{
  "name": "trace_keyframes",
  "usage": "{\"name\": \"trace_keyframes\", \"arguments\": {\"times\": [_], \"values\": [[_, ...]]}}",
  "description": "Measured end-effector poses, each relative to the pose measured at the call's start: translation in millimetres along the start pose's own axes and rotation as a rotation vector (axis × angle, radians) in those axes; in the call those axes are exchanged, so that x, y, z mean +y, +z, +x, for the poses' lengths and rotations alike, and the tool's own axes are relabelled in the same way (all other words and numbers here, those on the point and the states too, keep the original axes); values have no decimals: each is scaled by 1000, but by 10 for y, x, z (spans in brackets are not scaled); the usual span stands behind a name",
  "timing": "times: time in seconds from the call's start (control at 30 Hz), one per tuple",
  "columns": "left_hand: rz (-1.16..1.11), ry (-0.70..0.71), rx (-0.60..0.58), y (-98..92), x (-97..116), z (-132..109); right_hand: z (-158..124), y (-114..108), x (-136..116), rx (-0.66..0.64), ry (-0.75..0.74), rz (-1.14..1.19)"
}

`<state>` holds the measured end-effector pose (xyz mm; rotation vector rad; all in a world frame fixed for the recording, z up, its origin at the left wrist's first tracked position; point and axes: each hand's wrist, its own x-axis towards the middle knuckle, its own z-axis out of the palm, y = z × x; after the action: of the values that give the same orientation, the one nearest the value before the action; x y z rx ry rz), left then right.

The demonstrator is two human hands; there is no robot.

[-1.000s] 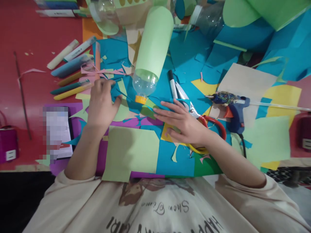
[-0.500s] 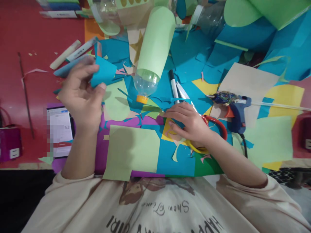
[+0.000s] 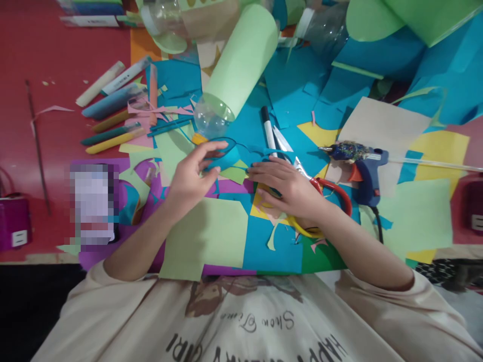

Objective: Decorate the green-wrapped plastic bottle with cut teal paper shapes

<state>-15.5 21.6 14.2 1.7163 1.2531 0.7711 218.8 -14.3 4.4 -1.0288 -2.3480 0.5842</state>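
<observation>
My left hand [image 3: 194,176] pinches a small curved piece of blue paper [image 3: 229,156] between thumb and fingers. Just beyond it lies a clear plastic bottle [image 3: 212,118] wrapped in light green paper [image 3: 241,60], its orange cap [image 3: 198,138] pointing toward me. Over the paper scraps, my right hand [image 3: 287,186] rests with its fingers stretched out and its thumb apart. Beneath and beside that hand are scissors with red and yellow handles [image 3: 341,193]; it partly covers them. A black-capped marker [image 3: 268,131] lies past its fingertips.
A blue glue gun [image 3: 364,166] lies at the right, its cable running toward me. Several markers [image 3: 113,98] are spread at the left, above a phone [image 3: 94,203]. A light green sheet [image 3: 211,234] lies before me. Blue sheets [image 3: 298,80] and scraps cover the table.
My left hand has come right and nearer with the blue paper, uncovering markers and pink scraps. The green-wrapped bottle has swung, its cap end now further left. My right hand has barely moved.
</observation>
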Motion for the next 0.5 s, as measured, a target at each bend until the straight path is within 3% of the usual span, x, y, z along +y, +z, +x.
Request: {"name": "trace_keyframes", "arguments": {"times": [0.1, 0.2, 0.33, 0.5], "values": [[95, 47, 137, -93, -107, 66, 9, -18, 13, 12, -8, 12], [59, 55, 174, -86, -127, 65, 16, -28, 9, 34, -18, 20], [-195, 27, 56, 89, -37, 28, 15, -36, 1, 64, -31, 52], [-360, -27, -83, 309, 11, 51, 6, -89, 15, 53, 109, 193]]}}
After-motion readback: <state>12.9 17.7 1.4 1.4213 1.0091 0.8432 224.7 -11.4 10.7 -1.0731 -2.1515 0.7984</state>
